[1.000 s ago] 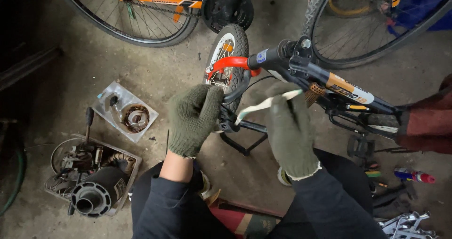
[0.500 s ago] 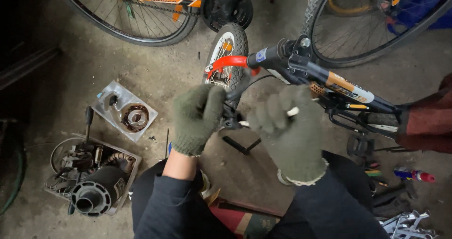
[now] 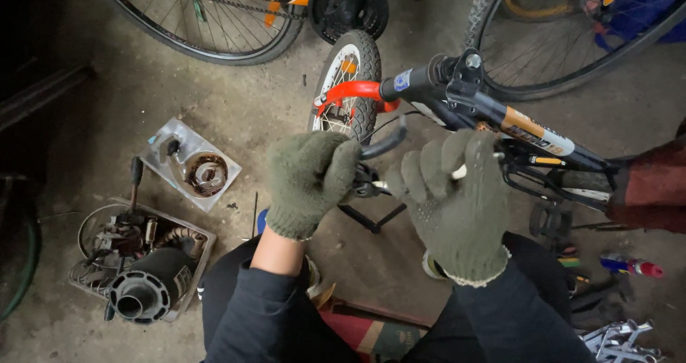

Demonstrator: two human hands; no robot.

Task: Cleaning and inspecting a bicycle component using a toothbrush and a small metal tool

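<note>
I am working on a small bicycle (image 3: 500, 116) over a stained concrete floor (image 3: 214, 98), both hands in olive knit gloves. My left hand (image 3: 309, 181) is gripping the handlebar end, fingers curled fully around it just under the black brake lever (image 3: 384, 145). My right hand (image 3: 457, 202) is closing into a fist beside it, fingers bunched around a pale strip (image 3: 459, 171) whose tip is poking out between them. The front wheel (image 3: 345, 84) with its red fender is standing just beyond my hands. A dismantled motor in a tray (image 3: 139, 263) is lying to my left.
</note>
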